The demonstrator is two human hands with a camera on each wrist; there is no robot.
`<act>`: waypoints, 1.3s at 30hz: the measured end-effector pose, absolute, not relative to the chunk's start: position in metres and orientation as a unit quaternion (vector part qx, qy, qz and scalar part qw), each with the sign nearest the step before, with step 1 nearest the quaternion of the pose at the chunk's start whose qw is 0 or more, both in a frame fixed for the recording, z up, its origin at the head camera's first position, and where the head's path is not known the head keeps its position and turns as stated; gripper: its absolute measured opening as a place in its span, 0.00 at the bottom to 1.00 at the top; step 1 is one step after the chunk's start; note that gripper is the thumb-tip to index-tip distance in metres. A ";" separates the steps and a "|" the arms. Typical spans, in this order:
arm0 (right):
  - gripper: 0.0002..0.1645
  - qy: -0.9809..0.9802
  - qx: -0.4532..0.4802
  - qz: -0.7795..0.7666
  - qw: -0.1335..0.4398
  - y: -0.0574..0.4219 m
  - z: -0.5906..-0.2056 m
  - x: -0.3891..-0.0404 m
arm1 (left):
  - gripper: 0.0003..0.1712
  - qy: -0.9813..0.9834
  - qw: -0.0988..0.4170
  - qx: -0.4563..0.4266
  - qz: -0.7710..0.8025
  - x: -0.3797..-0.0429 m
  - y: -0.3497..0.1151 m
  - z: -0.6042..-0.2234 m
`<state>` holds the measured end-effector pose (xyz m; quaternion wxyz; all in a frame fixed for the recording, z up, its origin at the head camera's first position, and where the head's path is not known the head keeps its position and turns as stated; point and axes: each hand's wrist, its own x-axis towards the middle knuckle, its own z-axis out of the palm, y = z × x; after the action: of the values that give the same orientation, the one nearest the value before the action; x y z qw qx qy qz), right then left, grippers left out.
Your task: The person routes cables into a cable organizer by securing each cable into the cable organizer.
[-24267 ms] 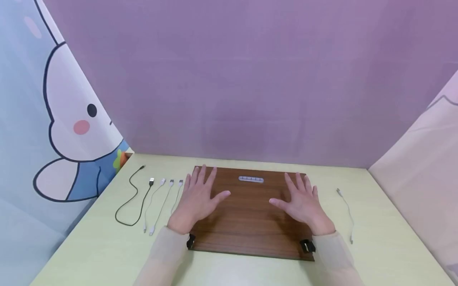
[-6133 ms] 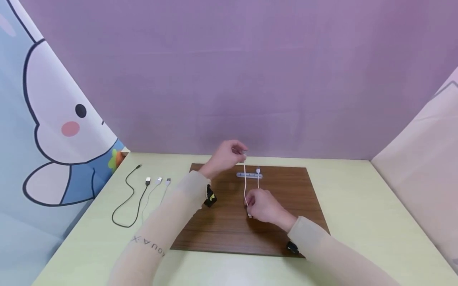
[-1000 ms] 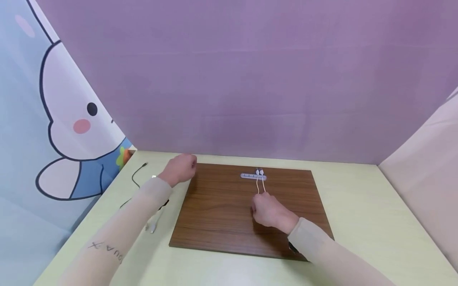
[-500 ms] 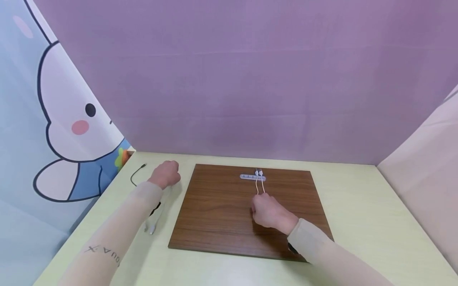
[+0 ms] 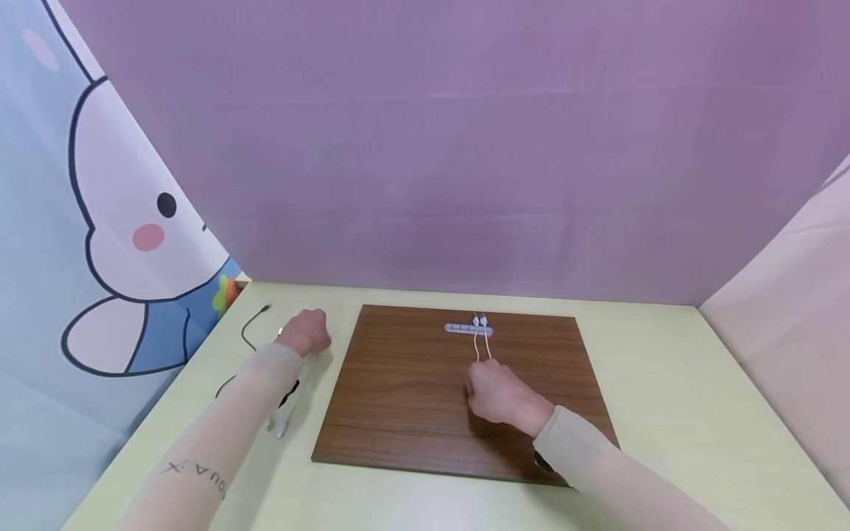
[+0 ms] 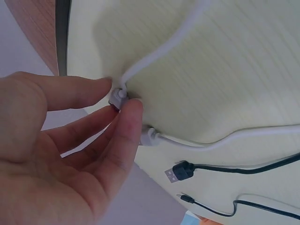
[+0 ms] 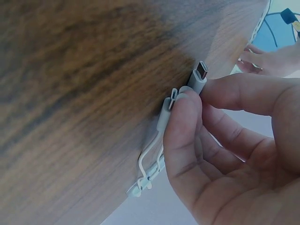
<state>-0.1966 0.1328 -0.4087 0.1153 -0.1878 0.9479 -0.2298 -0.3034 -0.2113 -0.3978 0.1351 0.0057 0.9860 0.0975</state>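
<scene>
Head view: the left hand (image 5: 305, 333) is at the left part of the desk (image 5: 664, 383), the right hand (image 5: 501, 393) at the wooden board (image 5: 412, 398); both hide what their fingertips hold. Two white leads run from the pale clip strip (image 5: 458, 327) to the right hand.

Left wrist view: the left grip is narrowed to a pinch, thumb and finger on the USB plug (image 6: 118, 99) of a white cable (image 6: 161, 50). Near it are a second white plug (image 6: 149, 136) and a black plug (image 6: 183, 170).

Right wrist view: the right grip is likewise narrowed, pinching a slim connector (image 7: 197, 79) near the board's surface; a neighbouring connector (image 7: 164, 115) is just beside the fingertip.

Orientation: in the left wrist view, the USB plug's metal end points down and slightly left, opposite its cable; in the head view that cable's long axis runs from the hand toward the near edge of the desk. The slim connector's tip points away from the clip strip, its long axis slanting upward in the right wrist view.
</scene>
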 end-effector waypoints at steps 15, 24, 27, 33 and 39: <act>0.08 0.947 -0.194 -0.239 0.094 0.134 -0.411 -0.195 | 0.04 0.984 0.126 0.032 0.124 -0.302 -0.210 -0.398; 0.06 0.949 -0.200 -0.234 0.066 0.136 -0.415 -0.197 | 0.11 0.979 0.114 0.063 0.159 -0.299 -0.201 -0.389; 0.05 0.949 -0.199 -0.237 0.059 0.136 -0.414 -0.197 | 0.09 0.978 0.106 0.073 0.167 -0.297 -0.197 -0.384; 0.05 0.949 -0.196 -0.243 0.044 0.135 -0.413 -0.198 | 0.06 0.975 0.085 0.096 0.182 -0.296 -0.192 -0.378; 0.03 0.935 -0.194 -0.293 0.050 0.139 -0.420 -0.203 | 0.08 0.969 0.080 0.113 0.205 -0.296 -0.184 -0.376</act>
<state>-0.2031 0.1387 -0.4197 0.0499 -0.1942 0.9348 -0.2931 -0.2964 -0.1837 -0.3762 0.0798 0.1134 0.9688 0.2054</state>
